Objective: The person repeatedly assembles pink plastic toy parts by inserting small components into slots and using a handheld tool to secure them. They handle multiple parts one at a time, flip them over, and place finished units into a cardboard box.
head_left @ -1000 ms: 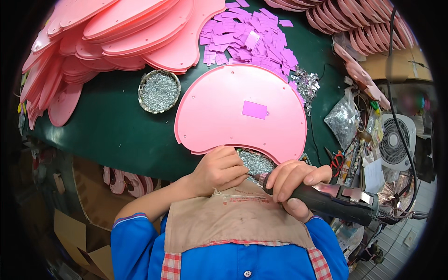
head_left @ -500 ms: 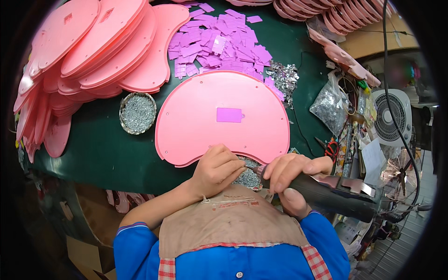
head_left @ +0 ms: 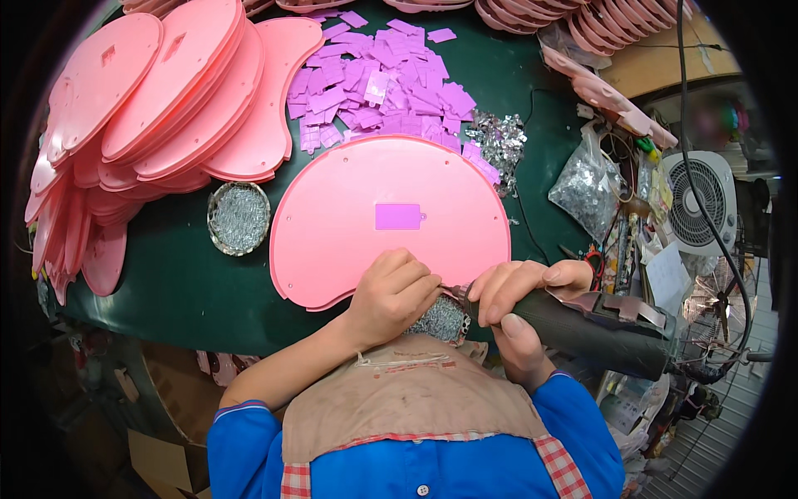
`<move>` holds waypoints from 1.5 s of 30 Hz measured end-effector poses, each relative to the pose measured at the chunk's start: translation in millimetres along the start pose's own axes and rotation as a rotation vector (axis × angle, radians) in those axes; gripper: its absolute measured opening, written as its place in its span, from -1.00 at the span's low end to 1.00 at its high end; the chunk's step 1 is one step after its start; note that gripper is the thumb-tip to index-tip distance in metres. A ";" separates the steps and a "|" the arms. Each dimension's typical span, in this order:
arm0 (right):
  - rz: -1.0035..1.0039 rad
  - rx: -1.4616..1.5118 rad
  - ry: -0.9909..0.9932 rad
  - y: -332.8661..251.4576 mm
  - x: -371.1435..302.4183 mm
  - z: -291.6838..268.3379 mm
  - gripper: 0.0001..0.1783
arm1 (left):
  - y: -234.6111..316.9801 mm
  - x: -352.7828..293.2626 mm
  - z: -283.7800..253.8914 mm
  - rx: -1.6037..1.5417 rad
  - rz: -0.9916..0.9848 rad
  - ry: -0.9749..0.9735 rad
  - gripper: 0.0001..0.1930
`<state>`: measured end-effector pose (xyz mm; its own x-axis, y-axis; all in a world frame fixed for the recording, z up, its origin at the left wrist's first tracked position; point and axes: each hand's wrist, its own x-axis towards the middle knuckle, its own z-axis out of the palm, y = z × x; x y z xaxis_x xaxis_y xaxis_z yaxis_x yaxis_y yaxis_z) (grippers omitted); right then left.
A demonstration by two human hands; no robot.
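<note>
A pink kidney-shaped plastic panel [head_left: 332, 208] lies flat on the table before me, with a small purple rectangular cover [head_left: 398, 216] set in its middle. Over the panel's near edge, my left hand [head_left: 392, 295] is closed, fingertips pinched by the tool's bit; whatever they hold is hidden. My right hand [head_left: 519, 299] is wrapped round the front of a black electric screwdriver [head_left: 598, 333], which points left toward the left fingertips. Just below both hands sits a dish of small metal screws [head_left: 442, 321], partly covered by my left hand.
Stacked pink panels [head_left: 179, 108] fill the left. Behind the panel lie a heap of purple covers [head_left: 374, 83] and loose metal clips [head_left: 499, 141]. Another dish of small metal parts [head_left: 238, 218] stands left. At right are a plastic bag [head_left: 586, 183], red-handled scissors [head_left: 595, 262] and a fan [head_left: 701, 200].
The view has shifted slightly. Both hands and the screwdriver bit have moved up a little from the screw dish toward the panel's near edge, showing more of the dish.
</note>
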<state>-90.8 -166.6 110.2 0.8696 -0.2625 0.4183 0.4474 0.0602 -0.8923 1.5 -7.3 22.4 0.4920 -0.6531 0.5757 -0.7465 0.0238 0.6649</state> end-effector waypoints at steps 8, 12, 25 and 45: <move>-0.159 -0.087 0.085 22.6 42.4 -0.7 -0.44 | -8.6 6.2 -13.1 0.103 0.002 -0.008 -0.59; -0.292 -0.443 0.190 59.3 90.8 -34.5 -0.68 | -4.9 -19.8 -5.3 0.128 0.249 -0.390 -0.68; -0.348 -0.240 0.111 121.7 105.1 -50.3 -0.46 | -37.8 12.2 8.7 -0.412 0.109 -0.576 -0.89; -0.266 -0.147 0.308 11.1 31.3 -55.5 -0.45 | -58.8 99.0 39.6 -0.213 0.304 -0.293 -0.77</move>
<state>-70.1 -227.6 103.9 0.6151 -0.5264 0.5870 0.5937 -0.1807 -0.7842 76.3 -103.4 21.5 0.0949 -0.7778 0.6213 -0.7133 0.3823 0.5874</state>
